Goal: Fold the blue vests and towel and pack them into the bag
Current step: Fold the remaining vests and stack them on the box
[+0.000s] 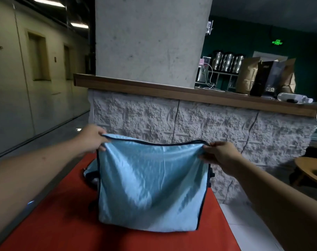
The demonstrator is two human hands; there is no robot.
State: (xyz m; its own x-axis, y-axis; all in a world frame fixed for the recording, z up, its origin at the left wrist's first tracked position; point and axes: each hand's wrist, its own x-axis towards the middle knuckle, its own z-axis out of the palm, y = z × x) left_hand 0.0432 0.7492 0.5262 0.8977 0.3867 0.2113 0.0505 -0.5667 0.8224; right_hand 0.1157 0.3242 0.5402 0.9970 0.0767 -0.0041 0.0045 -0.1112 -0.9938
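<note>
Right now both hands hold one light blue vest (152,185) up by its top edge over the red counter (59,223). The left hand (92,138) has its fingers (101,148) curled round the upper left corner, thumb on top of the dark piping. The right hand (220,153) pinches the upper right corner in the same way, fingers clamped on the hem. The cloth hangs as a broad flat panel between them, its lower edge resting on or just above the counter; which of the two cannot be told.

Behind the raised panel, to its left, more blue fabric with dark trim (90,173) lies on the counter, probably another vest or part of the same one. A dark shape with a buckle-like piece shows at the right edge of the panel (211,173); it may be the bag, but it is mostly hidden.

Judging by this, the work looks to be in its folding stage. This vest seems doubled over once, with its fold at the bottom, and probably needs folding again. No towel can be seen, and nothing shows as packed, so the packing appears to be still ahead.
</note>
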